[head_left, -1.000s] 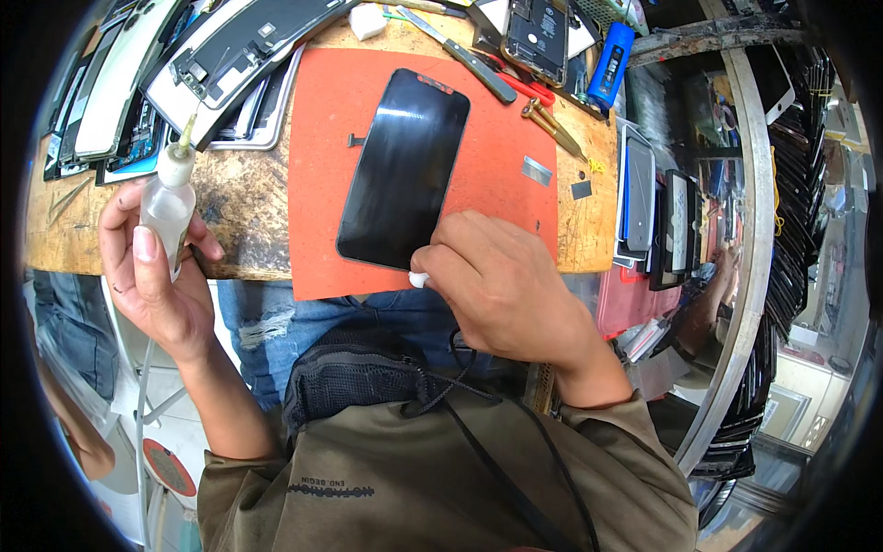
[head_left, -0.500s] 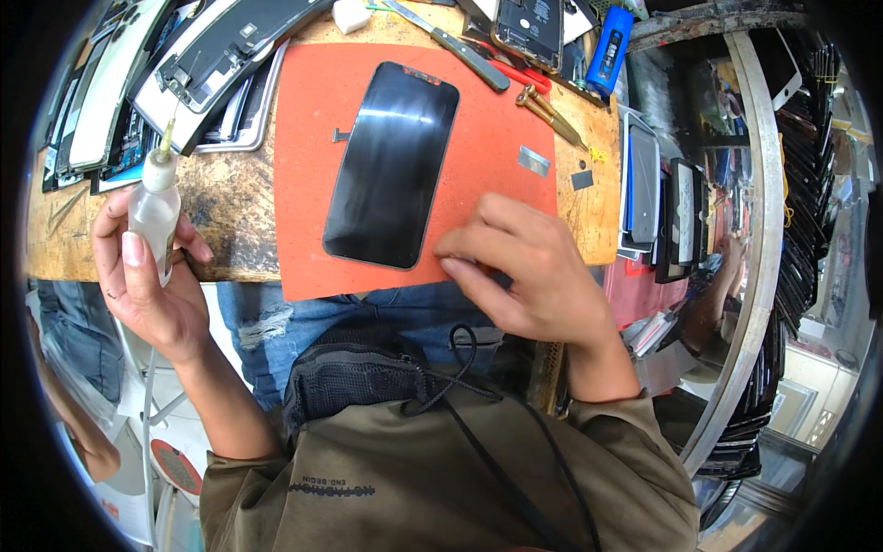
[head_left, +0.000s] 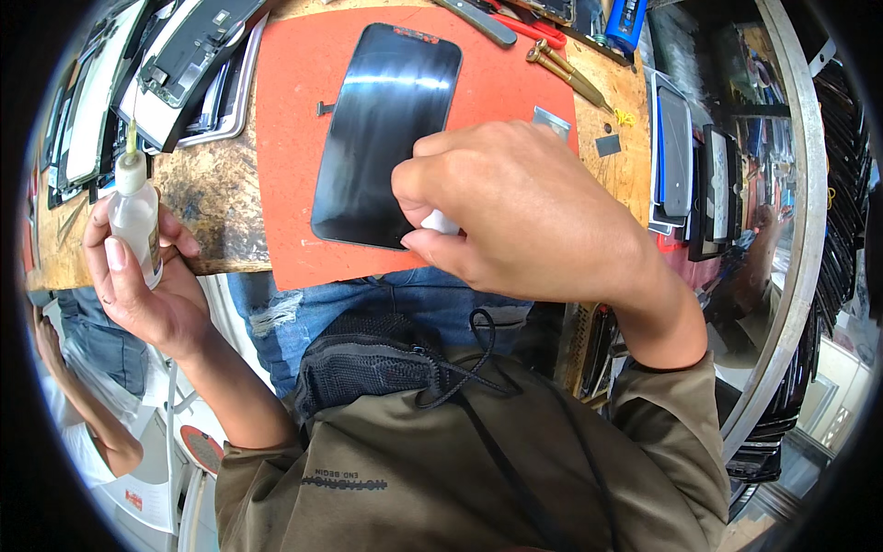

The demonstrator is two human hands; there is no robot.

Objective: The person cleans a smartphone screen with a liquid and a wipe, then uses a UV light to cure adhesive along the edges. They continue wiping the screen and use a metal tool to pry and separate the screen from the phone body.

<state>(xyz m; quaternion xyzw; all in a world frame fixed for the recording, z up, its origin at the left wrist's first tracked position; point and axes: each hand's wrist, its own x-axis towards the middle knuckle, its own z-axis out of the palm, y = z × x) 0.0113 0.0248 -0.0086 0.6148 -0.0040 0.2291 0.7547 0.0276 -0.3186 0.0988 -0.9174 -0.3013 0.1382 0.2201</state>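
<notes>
A phone screen (head_left: pixel 384 138), dark and glossy with a short flex cable at its left side, lies face up on the orange-red mat (head_left: pixel 285 166). In my left hand (head_left: pixel 138 285), at the bench's left front edge, is a clear dropper bottle (head_left: pixel 138 221) with a needle tip, held upright. My right hand (head_left: pixel 515 207) is over the screen's lower right edge. Its fingers are closed on a small white wad (head_left: pixel 440 223), mostly hidden by the hand; its material cannot be made out.
Phone parts (head_left: pixel 198 55) are stacked at the back left. A grey-handled knife (head_left: pixel 478 20), brass-coloured screwdrivers (head_left: pixel 575 78), a small metal plate (head_left: pixel 552 120) and a blue cylinder (head_left: pixel 625 23) lie at the back right. Phone panels (head_left: pixel 673 156) stand beside the bench's right edge.
My right hand has moved left and up over the screen's lower right edge, and a white wad now shows in its fingers. The left hand still holds the bottle. The view has shifted.
</notes>
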